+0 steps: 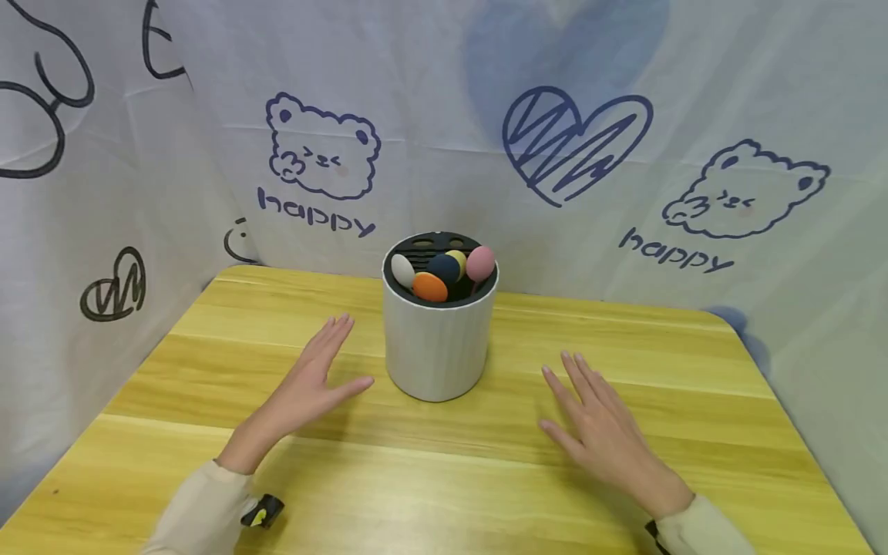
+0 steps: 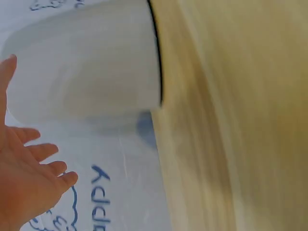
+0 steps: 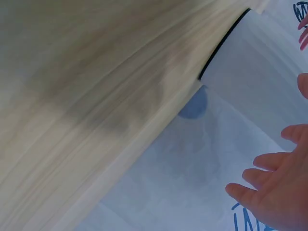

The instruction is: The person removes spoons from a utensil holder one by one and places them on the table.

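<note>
A white round holder (image 1: pixel 438 347) with a slotted black top stands upright toward the back of the table. Rounded ends in white (image 1: pixel 402 271), orange (image 1: pixel 430 287), dark blue (image 1: pixel 444 268), yellow (image 1: pixel 458 262) and pink (image 1: pixel 481 264) poke out of it; what they belong to is hidden inside. To the holder's left, my left hand (image 1: pixel 312 389) hovers with fingers extended and thumb spread, apart from it. My right hand (image 1: pixel 603 432) is held on the other side, farther off, its fingers straight and nothing in them. The left wrist view shows the holder's smooth side (image 2: pixel 86 67) beyond the left fingers.
The wooden table (image 1: pixel 430 493) has rounded back corners. A white cloth (image 1: pixel 444 177) with drawn bears, hearts and the word happy hangs behind it and along the left side. Dark bands with small devices (image 1: pixel 264 511) sit at the wrists.
</note>
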Motion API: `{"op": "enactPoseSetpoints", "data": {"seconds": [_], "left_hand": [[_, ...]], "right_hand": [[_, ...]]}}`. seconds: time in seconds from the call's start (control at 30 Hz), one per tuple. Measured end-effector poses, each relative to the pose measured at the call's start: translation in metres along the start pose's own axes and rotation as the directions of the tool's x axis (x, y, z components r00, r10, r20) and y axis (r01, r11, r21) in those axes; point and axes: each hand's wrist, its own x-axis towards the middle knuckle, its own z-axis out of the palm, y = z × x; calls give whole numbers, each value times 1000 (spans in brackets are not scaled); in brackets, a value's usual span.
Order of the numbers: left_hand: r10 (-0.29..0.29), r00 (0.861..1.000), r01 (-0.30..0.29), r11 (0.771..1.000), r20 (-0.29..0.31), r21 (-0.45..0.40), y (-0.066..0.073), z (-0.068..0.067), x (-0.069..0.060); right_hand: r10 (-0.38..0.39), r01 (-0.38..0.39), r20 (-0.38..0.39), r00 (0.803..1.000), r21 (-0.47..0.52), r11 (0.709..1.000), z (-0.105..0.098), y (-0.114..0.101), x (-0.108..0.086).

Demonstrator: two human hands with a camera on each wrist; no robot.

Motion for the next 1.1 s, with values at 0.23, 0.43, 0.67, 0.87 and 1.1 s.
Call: {"op": "enactPoseSetpoints", "data": {"seconds": [0.23, 0.43, 0.67, 0.87, 1.1], "left_hand": [[-82, 997, 80, 974, -4, -213, 21, 1, 28], [-40, 998, 22, 931, -42, -364, 28, -13, 58], [-16, 997, -23, 860, -71, -510, 33, -10, 83], [-26, 999, -1, 854, -45, -521, 36, -6, 88], [-30, 999, 10, 875, -33, -484, 37, -7, 87]], "right_hand": [[29, -27, -8, 1000, 172, 985, -2, -10, 7], [158, -199, 139, 978, 372, 907, -12, -22, 8], [132, -164, 102, 986, 446, 880, -15, -27, 15], [123, -151, 92, 988, 451, 880, -18, -28, 24], [107, -132, 79, 991, 467, 875, -24, -27, 40]]}}
